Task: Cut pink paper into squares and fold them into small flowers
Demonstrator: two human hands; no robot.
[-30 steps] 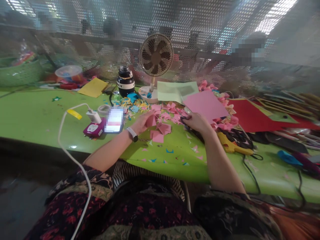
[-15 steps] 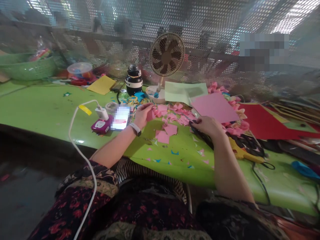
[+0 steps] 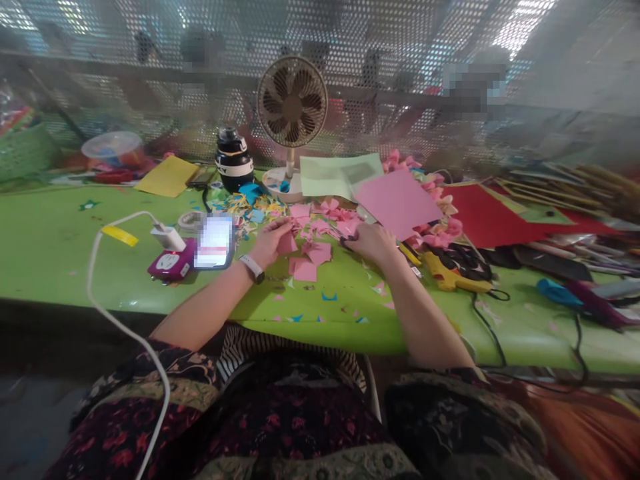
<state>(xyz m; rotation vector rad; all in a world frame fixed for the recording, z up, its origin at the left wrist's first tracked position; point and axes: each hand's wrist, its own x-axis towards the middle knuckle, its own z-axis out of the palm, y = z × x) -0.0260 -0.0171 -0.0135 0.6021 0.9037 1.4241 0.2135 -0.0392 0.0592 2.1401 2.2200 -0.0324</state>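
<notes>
My left hand (image 3: 273, 241) is closed, pinching a small pink paper piece (image 3: 287, 244) over the scrap pile. To its right, my right hand (image 3: 374, 243) is wrapped round dark-handled scissors (image 3: 349, 240); their blades point left toward the paper and are hard to make out. Loose pink paper squares (image 3: 303, 269) lie on the green table just below the hands. Pink offcuts (image 3: 325, 228) are heaped between and behind the hands. A large pink sheet (image 3: 397, 203) rests beyond my right hand, partly over a pale green sheet (image 3: 327, 177).
A phone (image 3: 214, 243) and a purple adapter (image 3: 173, 261) with a white cable stand left. Behind are a black bottle (image 3: 234, 160) and a fan (image 3: 293, 103). At right lie a yellow glue gun (image 3: 447, 275), red paper (image 3: 487, 217) and dark cords.
My view has turned to the right. My right hand has come closer to my left with the scissors. The left still pinches the pink paper piece.
</notes>
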